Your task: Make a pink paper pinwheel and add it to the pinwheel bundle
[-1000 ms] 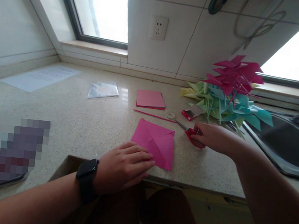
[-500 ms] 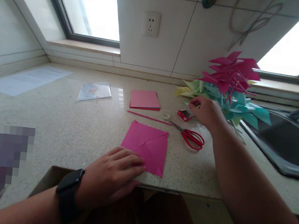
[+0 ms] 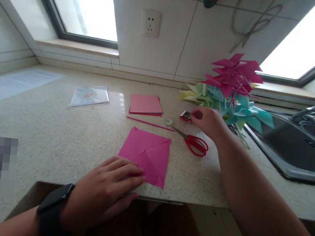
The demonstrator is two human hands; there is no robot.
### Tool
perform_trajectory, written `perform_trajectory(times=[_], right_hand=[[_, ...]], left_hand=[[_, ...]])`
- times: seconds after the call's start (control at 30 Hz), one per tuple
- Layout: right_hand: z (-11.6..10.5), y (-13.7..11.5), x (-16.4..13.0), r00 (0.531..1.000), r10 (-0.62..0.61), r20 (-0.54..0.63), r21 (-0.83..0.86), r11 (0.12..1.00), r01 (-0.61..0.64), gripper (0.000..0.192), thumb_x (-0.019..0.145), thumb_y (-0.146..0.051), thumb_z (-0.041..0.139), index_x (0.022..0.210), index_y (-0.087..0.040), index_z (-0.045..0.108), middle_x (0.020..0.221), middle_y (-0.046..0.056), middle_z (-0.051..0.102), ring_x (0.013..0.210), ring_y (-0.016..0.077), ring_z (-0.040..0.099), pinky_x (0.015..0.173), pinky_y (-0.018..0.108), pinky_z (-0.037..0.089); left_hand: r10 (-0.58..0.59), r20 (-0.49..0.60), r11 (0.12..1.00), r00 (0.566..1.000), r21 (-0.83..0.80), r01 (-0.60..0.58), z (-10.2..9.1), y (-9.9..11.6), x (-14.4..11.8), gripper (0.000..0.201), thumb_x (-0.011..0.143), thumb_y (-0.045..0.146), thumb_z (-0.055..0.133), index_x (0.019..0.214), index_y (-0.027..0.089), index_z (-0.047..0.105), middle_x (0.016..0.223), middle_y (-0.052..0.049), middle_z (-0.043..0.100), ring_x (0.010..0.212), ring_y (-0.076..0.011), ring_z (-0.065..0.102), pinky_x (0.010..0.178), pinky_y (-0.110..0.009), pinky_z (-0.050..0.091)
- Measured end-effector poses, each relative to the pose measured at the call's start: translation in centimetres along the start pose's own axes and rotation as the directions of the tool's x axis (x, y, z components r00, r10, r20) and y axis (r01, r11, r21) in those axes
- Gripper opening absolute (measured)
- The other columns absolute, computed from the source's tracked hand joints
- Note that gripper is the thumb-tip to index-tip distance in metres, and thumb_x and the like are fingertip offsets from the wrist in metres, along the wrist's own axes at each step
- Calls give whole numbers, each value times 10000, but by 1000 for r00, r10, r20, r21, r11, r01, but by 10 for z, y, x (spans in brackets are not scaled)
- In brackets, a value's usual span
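A pink creased paper square (image 3: 148, 154) lies near the counter's front edge. My left hand (image 3: 106, 191), with a black watch on the wrist, rests flat with its fingertips on the square's near-left corner. My right hand (image 3: 208, 122) reaches to the back of the counter, and its fingers close on a small red box (image 3: 185, 115). Red-handled scissors (image 3: 195, 143) lie on the counter just in front of that hand. A thin pink stick (image 3: 148, 122) and a small tape roll (image 3: 168, 121) lie beyond the square.
A heap of pink, green and blue paper pinwheels (image 3: 229, 91) stands at the back right. A stack of red paper (image 3: 145, 104), a plastic sleeve (image 3: 89, 96) and a printed sheet (image 3: 16, 84) lie further left. A sink (image 3: 296, 146) is on the right.
My right hand left the scissors' handles, rose toward the pinwheels, then came down onto the small red box. My left hand stayed on the pink square.
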State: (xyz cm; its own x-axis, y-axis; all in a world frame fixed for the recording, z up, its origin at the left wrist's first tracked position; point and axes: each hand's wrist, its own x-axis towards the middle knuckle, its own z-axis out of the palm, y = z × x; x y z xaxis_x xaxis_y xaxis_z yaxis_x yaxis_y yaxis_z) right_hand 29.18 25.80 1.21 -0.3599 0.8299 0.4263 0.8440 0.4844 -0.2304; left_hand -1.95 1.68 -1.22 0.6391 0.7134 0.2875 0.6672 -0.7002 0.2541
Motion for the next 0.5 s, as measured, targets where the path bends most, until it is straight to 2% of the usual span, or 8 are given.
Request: perform_trajectory(times=[0.27, 0.5], right_hand=[[-2, 4, -3, 980, -178, -89, 31, 983, 181, 100, 826, -175, 602, 880, -187, 685, 878, 72, 714, 786, 203, 654, 745, 313, 476], [-2, 0, -3, 968, -229, -104, 29, 972, 233, 115, 870, -176, 570, 913, -186, 676, 910, 74, 698, 817, 194, 650, 785, 312, 481]], left_hand=[[7, -5, 1000, 1000, 12, -7, 0, 1, -1, 322, 965, 231, 560, 1284, 246, 597, 1248, -19, 675, 1117, -227, 599, 968, -427, 464], [7, 5, 1000, 1000, 29, -7, 1, 0, -1, 349, 962, 222, 567, 1308, 259, 582, 1265, 1, 665, 1125, -211, 594, 966, -413, 455]])
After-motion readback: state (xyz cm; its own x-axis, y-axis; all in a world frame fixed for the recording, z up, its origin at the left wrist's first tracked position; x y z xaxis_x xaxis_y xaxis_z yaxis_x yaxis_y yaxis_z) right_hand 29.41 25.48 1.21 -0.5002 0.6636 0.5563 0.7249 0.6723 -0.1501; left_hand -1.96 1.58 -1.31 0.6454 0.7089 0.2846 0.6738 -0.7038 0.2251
